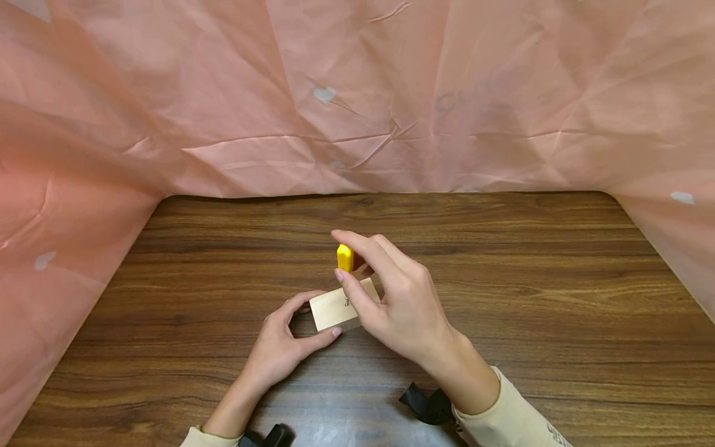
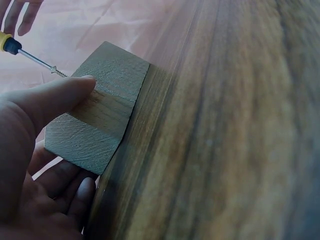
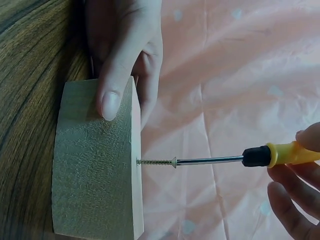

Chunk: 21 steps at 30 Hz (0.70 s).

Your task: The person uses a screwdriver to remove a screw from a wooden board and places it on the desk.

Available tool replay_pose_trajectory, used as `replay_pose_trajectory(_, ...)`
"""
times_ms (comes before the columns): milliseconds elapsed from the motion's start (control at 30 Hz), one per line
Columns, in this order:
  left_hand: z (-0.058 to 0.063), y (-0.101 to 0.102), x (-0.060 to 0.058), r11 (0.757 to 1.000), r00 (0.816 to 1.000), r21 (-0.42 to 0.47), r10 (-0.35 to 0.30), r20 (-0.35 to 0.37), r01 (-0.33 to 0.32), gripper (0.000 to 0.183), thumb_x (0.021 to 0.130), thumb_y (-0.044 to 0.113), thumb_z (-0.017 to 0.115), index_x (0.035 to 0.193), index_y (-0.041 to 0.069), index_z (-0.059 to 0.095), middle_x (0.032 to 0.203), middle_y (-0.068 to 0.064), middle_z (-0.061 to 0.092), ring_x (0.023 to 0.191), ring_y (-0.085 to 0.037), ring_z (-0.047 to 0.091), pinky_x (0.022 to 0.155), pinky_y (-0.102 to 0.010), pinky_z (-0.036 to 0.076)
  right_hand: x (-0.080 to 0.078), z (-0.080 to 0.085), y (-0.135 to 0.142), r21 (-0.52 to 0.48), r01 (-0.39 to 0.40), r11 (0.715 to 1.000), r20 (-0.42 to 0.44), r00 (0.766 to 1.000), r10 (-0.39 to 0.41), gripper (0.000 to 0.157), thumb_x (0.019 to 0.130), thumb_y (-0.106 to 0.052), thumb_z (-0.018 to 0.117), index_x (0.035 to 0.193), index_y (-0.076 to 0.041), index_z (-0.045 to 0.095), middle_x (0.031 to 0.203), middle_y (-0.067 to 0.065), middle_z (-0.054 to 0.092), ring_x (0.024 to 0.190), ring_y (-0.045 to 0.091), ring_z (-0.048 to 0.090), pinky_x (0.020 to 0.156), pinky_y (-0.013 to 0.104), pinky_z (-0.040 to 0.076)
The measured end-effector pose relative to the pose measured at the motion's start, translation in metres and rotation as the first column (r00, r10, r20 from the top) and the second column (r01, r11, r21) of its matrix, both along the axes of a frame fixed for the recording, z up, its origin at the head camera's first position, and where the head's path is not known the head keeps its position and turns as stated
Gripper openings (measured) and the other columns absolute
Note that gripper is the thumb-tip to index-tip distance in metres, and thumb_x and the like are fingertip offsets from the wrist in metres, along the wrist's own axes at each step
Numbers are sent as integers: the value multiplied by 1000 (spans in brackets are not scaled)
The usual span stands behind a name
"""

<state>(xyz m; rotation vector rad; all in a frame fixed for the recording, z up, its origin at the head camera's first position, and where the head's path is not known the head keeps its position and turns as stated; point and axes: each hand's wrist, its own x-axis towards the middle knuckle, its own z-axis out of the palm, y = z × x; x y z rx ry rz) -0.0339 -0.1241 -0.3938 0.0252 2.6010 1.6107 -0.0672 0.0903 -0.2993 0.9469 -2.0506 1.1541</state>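
Note:
A pale wooden block [image 1: 331, 310] stands on the table, and a screw [image 3: 157, 162] sticks up out of its top face with most of its thread showing. My left hand [image 1: 283, 341] grips the block's left end, thumb on the near side and fingers behind. Above it, my right hand [image 1: 393, 292] pinches the yellow handle of a screwdriver [image 1: 345, 257] between thumb and fingers. In the right wrist view the screwdriver's shaft [image 3: 210, 160] lines up with the screw, its tip at the screw head. The left wrist view shows the block's grainy side [image 2: 115, 75] beside my thumb.
The brown wood-grain table [image 1: 536, 279] spreads out around the hands. Pink cloth [image 1: 357, 93] hangs along its back and both sides. Black straps [image 1: 427, 403] are at the wrists near the front edge.

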Motion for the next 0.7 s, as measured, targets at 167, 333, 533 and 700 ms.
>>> replay_pose_trajectory(167,-1,0,-1,1000,1000,0,-3,-10,3,56,81,36,96,131,37,71,127,10,75,120,-14,65,114,-49,41,1,0,0,9,23,1000,-10,1000,-23,44,91,-8,83,132,-2,66,95,3,71,88,14,73,77,24,60)
replay_pose_trajectory(333,-1,0,-1,1000,1000,6,-7,-21,7,56,81,35,97,130,37,71,125,10,75,119,-15,65,114,-49,42,0,0,0,15,-3,1000,-5,1000,3,44,92,-6,83,133,-2,67,95,3,69,88,14,73,79,24,61)
replay_pose_trajectory(533,-1,0,-1,1000,1000,11,-7,-21,7,56,81,33,97,130,37,71,125,10,75,119,-14,65,114,-48,41,1,-1,1,15,-4,1000,44,999,3,55,93,-1,76,145,3,57,98,6,73,90,15,73,83,21,60)
replay_pose_trajectory(700,-1,0,-1,1000,1000,8,-1,-14,1,56,81,34,97,131,37,71,128,11,75,121,-14,65,115,-49,41,0,-2,0,18,7,1000,47,999,-8,39,92,-6,82,125,1,63,97,5,73,91,15,74,81,24,62)
